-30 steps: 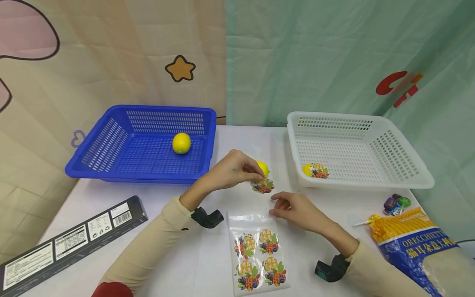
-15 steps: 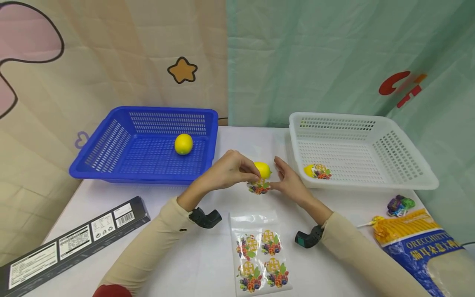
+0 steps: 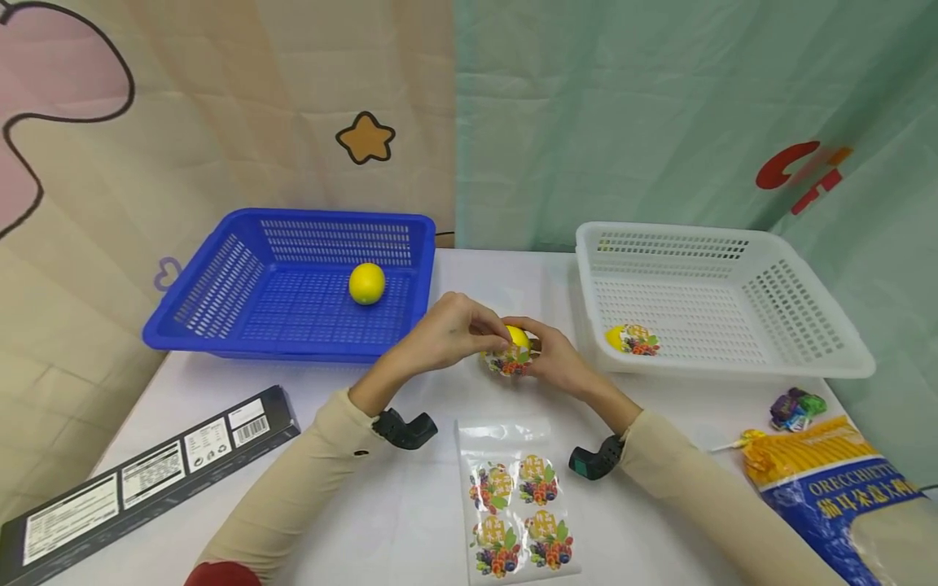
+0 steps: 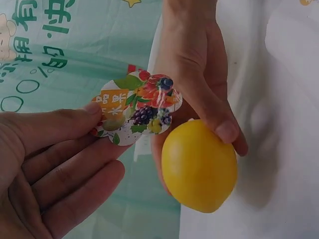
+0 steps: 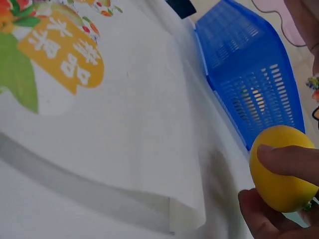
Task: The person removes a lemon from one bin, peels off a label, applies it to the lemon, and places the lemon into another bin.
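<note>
Between thumb and forefinger my left hand [image 3: 458,332] pinches a fruit-printed sticker [image 4: 142,104] by its edge. Beside it, my right hand [image 3: 560,358] holds a yellow lemon [image 4: 199,167], thumb on one side and fingers on the other. The left wrist view shows the sticker apart from the lemon, a little to its upper left. In the head view the sticker overlaps part of the lemon. Nearer the person lies a sheet of stickers [image 3: 519,443] with several fruit prints on it.
A blue basket [image 3: 293,352] at the back left holds another lemon [image 3: 366,283]. In the white basket [image 3: 733,368] at the back right lies a stickered lemon [image 3: 615,337]. A long black box [image 3: 154,480], wrapped candies [image 3: 795,408], a lollipop [image 3: 751,438] and a pasta bag [image 3: 843,496] flank the hands.
My right hand has moved left and away from the person to the lemon and now holds it. The left hand keeps its pinch on the sticker, nearly in place.
</note>
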A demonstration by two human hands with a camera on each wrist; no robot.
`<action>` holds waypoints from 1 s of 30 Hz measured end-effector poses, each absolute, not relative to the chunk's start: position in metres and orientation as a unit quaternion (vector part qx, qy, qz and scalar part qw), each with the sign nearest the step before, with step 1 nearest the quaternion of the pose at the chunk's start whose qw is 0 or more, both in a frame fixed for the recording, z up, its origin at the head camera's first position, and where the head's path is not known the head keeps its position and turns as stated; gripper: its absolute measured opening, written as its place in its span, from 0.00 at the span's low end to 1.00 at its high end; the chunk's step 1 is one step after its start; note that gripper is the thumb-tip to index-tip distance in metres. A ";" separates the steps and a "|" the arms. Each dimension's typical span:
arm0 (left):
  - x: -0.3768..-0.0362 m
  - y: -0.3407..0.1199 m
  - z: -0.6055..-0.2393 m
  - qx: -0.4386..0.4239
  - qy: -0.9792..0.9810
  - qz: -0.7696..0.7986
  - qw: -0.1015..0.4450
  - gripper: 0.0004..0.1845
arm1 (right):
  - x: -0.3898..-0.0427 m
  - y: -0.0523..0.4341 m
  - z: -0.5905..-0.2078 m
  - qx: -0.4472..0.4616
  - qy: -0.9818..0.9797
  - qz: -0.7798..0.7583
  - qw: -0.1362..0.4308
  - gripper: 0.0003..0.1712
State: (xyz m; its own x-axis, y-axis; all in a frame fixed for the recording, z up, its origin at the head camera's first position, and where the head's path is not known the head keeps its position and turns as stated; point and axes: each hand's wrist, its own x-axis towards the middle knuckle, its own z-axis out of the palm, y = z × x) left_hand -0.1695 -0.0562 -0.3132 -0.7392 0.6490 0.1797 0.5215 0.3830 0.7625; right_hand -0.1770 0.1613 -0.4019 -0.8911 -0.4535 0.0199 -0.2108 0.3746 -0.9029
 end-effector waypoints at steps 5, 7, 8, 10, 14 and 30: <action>-0.170 -0.055 -0.312 0.340 0.837 0.427 0.050 0.05 | -0.168 0.163 -0.395 -0.216 0.789 -0.566 0.106 0.40; -0.170 -0.055 -0.313 0.339 0.836 0.429 0.045 0.05 | -0.165 0.164 -0.392 -0.215 0.782 -0.577 0.100 0.39; -0.170 -0.055 -0.313 0.339 0.835 0.430 0.043 0.05 | -0.163 0.165 -0.390 -0.214 0.780 -0.581 0.098 0.39; -0.171 -0.054 -0.314 0.339 0.834 0.434 0.039 0.04 | -0.161 0.166 -0.387 -0.208 0.776 -0.587 0.101 0.39; -0.171 -0.053 -0.317 0.334 0.833 0.440 0.031 0.04 | -0.157 0.168 -0.382 -0.198 0.772 -0.593 0.117 0.40; -0.169 -0.051 -0.324 0.378 0.844 0.370 -0.089 0.09 | -0.151 0.169 -0.380 -0.190 0.766 -0.603 0.120 0.36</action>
